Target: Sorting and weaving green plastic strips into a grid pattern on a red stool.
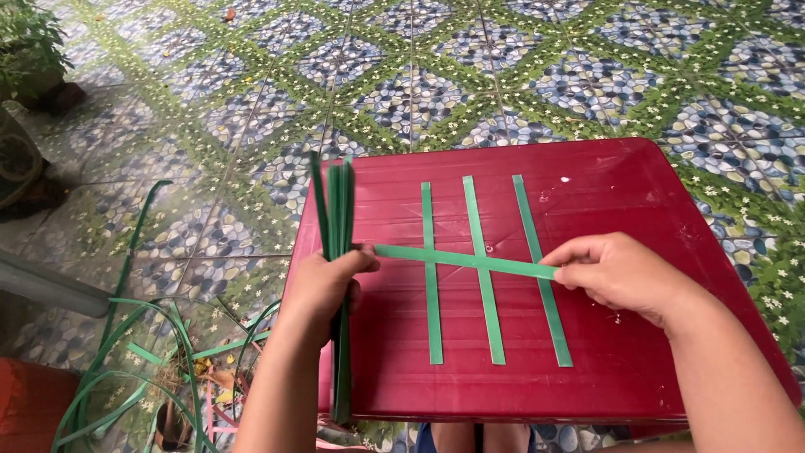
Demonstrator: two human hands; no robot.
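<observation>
Three green leaf strips [485, 277] lie side by side, lengthwise, on a dark red plastic table [604, 193]. A fourth strip, the crosswise strip [461, 259], runs across them. My right hand [616, 273] pinches its right end near the rightmost strip. My left hand [327, 285] grips an upright bundle of green strips [335, 214] at the table's left edge, and its thumb touches the crosswise strip's left end.
Loose long green leaves and scraps [151, 361] lie on the patterned tile floor [419, 75] to the left of the table. A potted plant [29, 50] stands at the far left. My legs show under the table's near edge.
</observation>
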